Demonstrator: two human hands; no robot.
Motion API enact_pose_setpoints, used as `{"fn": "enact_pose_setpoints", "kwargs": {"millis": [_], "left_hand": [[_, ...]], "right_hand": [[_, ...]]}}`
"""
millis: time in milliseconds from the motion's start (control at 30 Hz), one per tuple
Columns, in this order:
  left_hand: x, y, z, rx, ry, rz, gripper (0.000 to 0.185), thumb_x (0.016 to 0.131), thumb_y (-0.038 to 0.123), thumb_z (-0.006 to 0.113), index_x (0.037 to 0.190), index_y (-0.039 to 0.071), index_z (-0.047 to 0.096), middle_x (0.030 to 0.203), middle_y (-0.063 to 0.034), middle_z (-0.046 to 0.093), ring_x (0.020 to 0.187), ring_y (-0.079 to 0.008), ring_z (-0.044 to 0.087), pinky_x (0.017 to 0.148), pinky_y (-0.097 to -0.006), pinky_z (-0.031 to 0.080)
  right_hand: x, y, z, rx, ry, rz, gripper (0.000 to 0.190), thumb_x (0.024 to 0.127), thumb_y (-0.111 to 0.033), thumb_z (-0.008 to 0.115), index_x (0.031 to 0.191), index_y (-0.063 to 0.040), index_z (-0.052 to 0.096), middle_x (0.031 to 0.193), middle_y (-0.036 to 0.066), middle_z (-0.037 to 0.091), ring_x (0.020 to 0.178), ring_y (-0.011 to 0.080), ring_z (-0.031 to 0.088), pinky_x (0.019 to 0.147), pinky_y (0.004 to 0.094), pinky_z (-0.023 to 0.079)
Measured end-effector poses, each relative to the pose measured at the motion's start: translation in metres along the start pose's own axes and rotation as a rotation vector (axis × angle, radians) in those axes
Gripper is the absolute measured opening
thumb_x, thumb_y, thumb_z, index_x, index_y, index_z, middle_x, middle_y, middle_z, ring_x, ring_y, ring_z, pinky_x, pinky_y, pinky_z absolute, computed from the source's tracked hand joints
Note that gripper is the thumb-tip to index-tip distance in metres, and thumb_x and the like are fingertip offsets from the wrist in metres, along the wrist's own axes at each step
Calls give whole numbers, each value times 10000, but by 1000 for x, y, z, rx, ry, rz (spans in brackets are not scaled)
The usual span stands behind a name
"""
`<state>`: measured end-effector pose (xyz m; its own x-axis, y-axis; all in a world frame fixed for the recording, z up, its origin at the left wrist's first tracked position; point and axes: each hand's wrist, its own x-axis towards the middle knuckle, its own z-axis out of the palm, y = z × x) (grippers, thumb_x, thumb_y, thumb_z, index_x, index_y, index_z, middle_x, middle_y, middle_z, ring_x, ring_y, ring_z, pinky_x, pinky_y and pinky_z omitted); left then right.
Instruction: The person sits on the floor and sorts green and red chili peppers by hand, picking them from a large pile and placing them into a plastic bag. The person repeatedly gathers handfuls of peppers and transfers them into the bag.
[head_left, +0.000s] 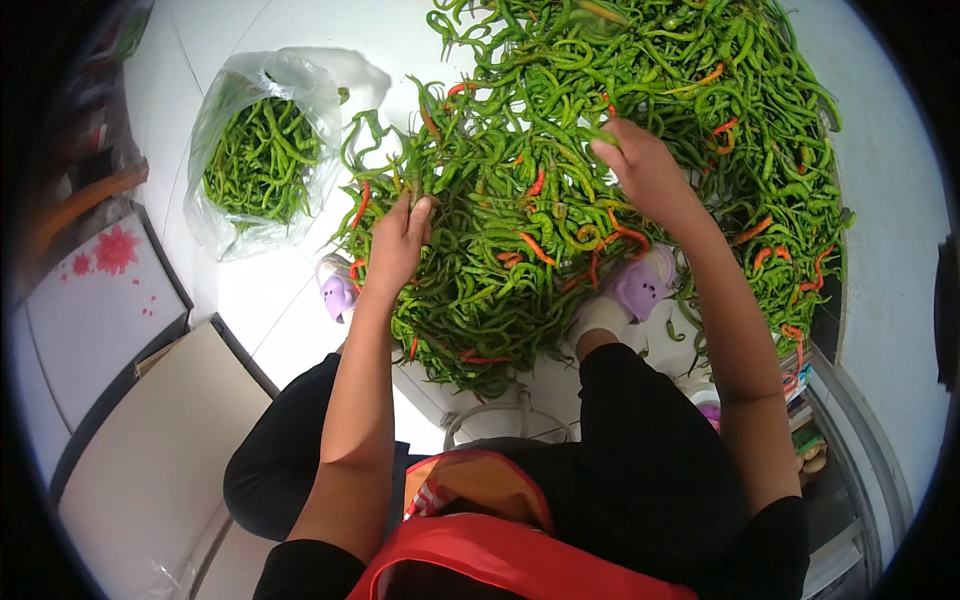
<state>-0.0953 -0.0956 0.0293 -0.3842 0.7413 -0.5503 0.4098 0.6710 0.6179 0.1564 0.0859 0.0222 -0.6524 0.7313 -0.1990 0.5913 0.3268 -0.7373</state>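
A large heap of long, twisted green chili peppers (517, 157) covers the floor in front of me, with a few red and orange ones mixed in. At the heap's left side, my left hand (400, 238) grips green chili peppers (414, 174) that stick out past the thumb. My right hand (643, 174) is over the upper right part of the pile, its thumb and fingers closed on a green chili pepper (604, 138). Its curled fingers are partly hidden from view. A red chili pepper (537, 182) lies between the two hands.
To the left, a clear plastic bag (319, 90) stands open on the white tiled floor (281, 300), holding green chili peppers. My purple shoes (639, 291) touch the heap. Cabinet panels (161, 442) line the left side; a shelf with goods (814, 450) is at lower right. A stool's metal frame (523, 405) shows below me.
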Motion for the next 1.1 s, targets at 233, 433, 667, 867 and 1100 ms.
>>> {"fn": "enact_pose_setpoints", "kwargs": {"millis": [233, 433, 667, 867, 1100], "left_hand": [[-35, 30, 37, -1063, -616, -279, 324, 972, 345, 317, 1056, 73, 473, 587, 45, 323, 443, -45, 246, 381, -193, 191], [-71, 29, 87, -787, -721, -205, 314, 966, 377, 317, 916, 96, 448, 585, 30, 352, 443, -60, 267, 398, -212, 218], [-75, 42, 97, -1200, -486, -349, 236, 975, 297, 325, 997, 89, 435, 709, 10, 398, 488, -70, 292, 442, -200, 240], [-72, 47, 109, -1132, -344, -333, 219, 966, 296, 357, 990, 93, 436, 686, 15, 398, 494, -66, 290, 447, -205, 251], [-76, 42, 110, -532, -498, -69, 325, 958, 326, 370, 880, 34, 490, 646, -15, 473, 534, -104, 462, 491, -236, 375]], "right_hand": [[-29, -25, 68, 1430, -298, 430, 247, 882, -262, 545, 1008, -53, 505, 799, 22, 530, 722, 138, 534, 635, 281, 428], [-35, -8, 68, 1180, -107, 586, 268, 877, -286, 557, 951, -36, 496, 604, -36, 437, 515, 84, 411, 521, 233, 368], [-73, -17, 87, 1506, -225, 711, 477, 855, -207, 566, 1240, 8, 385, 795, 64, 535, 700, 131, 497, 642, 236, 374], [-74, -16, 87, 1239, 33, 603, 228, 883, -192, 515, 1009, -3, 488, 848, 43, 550, 735, 121, 490, 671, 258, 401], [-78, -24, 77, 1044, -283, 579, 265, 875, -304, 546, 916, -42, 558, 819, 33, 569, 748, 128, 527, 687, 253, 416]]}}
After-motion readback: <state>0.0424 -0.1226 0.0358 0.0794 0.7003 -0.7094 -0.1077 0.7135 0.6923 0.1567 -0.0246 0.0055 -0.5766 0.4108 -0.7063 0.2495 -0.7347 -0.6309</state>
